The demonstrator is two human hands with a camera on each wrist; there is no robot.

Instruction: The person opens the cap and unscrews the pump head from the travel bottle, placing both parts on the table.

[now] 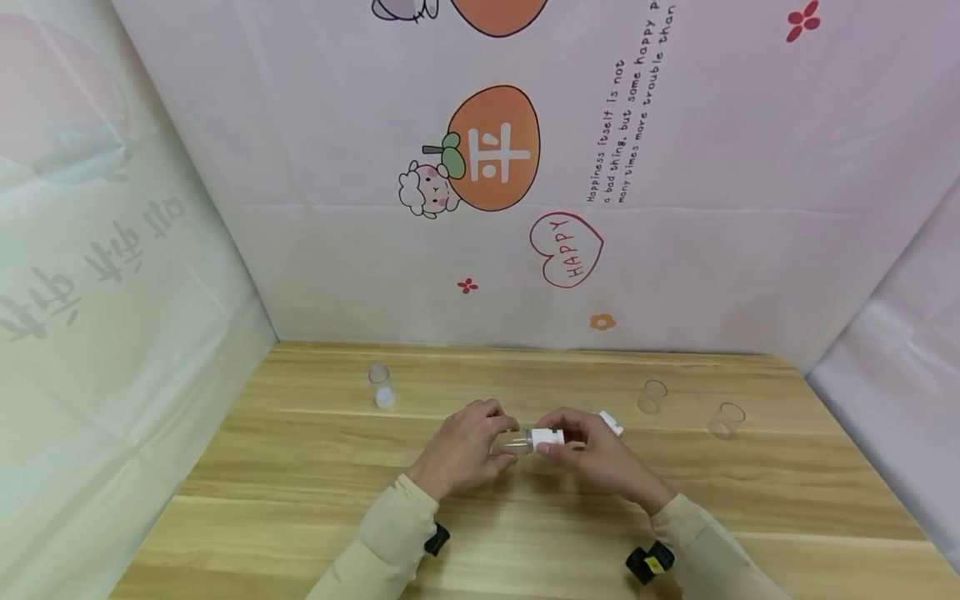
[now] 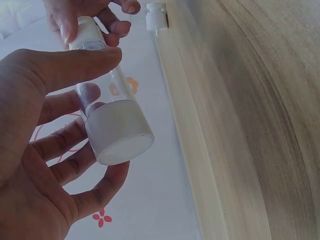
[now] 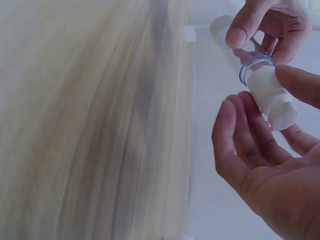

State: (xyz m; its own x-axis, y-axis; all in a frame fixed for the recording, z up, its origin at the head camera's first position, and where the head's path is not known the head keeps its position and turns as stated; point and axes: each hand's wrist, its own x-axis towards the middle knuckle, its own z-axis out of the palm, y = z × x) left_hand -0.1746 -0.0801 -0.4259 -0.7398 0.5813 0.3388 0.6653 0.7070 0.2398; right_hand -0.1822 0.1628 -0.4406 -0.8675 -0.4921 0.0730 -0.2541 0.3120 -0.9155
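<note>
Low over the table, a clear bottle (image 1: 513, 444) lies sideways between the two hands, its white base (image 2: 122, 132) facing the left wrist camera. My left hand (image 1: 467, 447) grips the bottle's body, thumb on one side and curled fingers on the other. At the neck end is a white pump head (image 3: 272, 97), pinched between the thumb and fingers of my right hand (image 1: 592, 454). It sits in line with the bottle, right at the clear rim (image 3: 256, 67). Just behind the right hand, a second white pump head (image 1: 611, 423) is partly hidden.
Toward the back left of the wooden table (image 1: 300, 467) stands another clear bottle (image 1: 380, 383) with a white base. Two clear caps (image 1: 650, 404) (image 1: 724, 426) are on the right side. A printed white sheet (image 1: 360, 275) forms the wall behind.
</note>
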